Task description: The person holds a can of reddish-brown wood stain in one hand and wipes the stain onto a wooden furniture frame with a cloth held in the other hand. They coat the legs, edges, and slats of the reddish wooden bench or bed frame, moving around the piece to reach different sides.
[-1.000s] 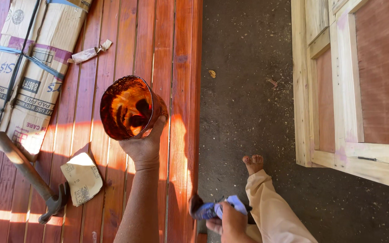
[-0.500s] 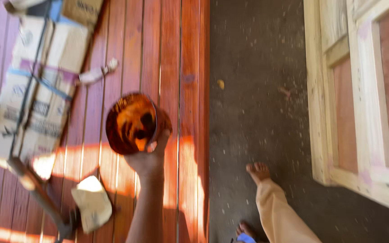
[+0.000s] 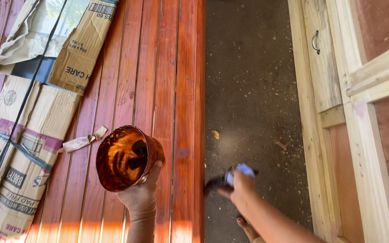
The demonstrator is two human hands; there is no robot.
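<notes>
Stain cup and brush over red boards
The left hand (image 3: 141, 194) grips the stain-coated cup (image 3: 126, 157) at its 11 o'clock; the right hand (image 3: 241, 189) clasps a brush (image 3: 221, 181) at its 10 o'clock.

The right hand (image 3: 241, 189) and the brush (image 3: 223, 180) it grips are motion-blurred, its bristles unclear, while the bottom edge cuts off both forearms and a bare foot (image 3: 247, 227).

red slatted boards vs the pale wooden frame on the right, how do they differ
The red slatted boards are coated in glossy reddish-brown stain; the pale wooden frame is bare, unfinished wood. The boards lie flat under the left hand and its stain-coated cup; the frame sits across the floor strip and carries a metal handle. Both are wood.
</notes>
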